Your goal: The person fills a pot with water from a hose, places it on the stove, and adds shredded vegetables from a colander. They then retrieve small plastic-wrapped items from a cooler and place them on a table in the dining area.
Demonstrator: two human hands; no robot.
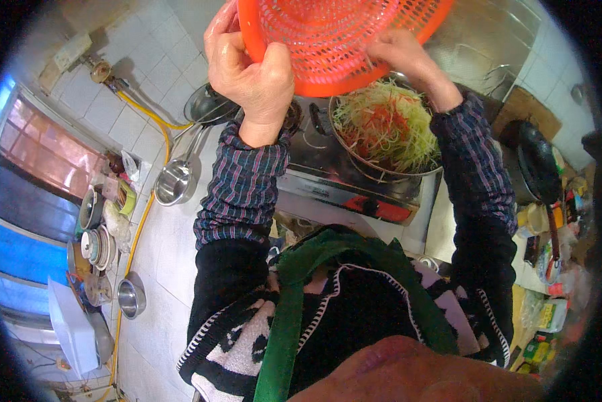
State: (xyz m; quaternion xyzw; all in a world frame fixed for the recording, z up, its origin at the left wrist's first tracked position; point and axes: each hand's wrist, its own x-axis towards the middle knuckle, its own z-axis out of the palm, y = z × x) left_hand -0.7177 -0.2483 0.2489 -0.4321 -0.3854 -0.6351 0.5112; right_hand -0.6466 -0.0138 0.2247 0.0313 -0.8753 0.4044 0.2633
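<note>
An orange plastic colander [326, 75] is held up, tilted, above the stove, its upper part cut off by the picture's edge. My left hand [253, 68] grips its rim on the left, knuckles towards me. Over the colander's right side is my right hand [401, 55], blurred, with curled fingers inside the rim; whether they grasp anything is unclear. Beneath the colander stands a wok [353, 163] heaped with shredded pale-green and orange vegetables [391, 125]. The wok rests on a gas stove [326, 188] with a red panel and a black knob [371, 205].
Left on the white tiled counter [165, 261] are a steel ladle [173, 183], a strainer [208, 105] and a small steel bowl [131, 298]. A yellow gas hose [143, 221] runs along the wall. Stacked dishes [100, 246] line the windowsill. At right hangs a black frying pan [539, 161].
</note>
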